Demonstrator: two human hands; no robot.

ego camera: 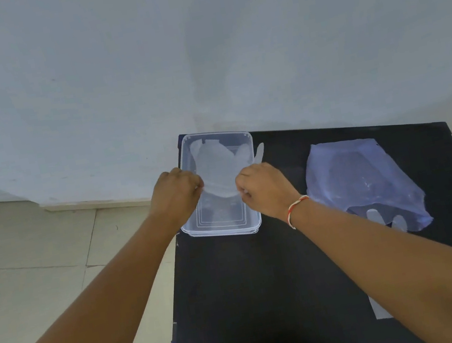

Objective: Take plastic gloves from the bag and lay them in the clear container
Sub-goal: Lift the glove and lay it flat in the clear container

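A clear rectangular container (223, 229) stands at the far left of a black table (269, 284). Over it a translucent plastic glove (218, 169) is stretched flat, its fingers pointing away from me and one finger hanging past the container's right rim. My left hand (176, 193) pinches the glove's cuff at its left corner, and my right hand (263, 187) pinches the right corner. To the right lies a bluish plastic bag (361, 174), flat on the table, with more glove fingers (383, 216) sticking out of its near opening.
A pale wall rises just behind the table. Tiled floor lies to the left, below the table's left edge. A grey strip (379, 310) lies on the table under my right forearm. A red-and-white thread circles my right wrist (296, 210).
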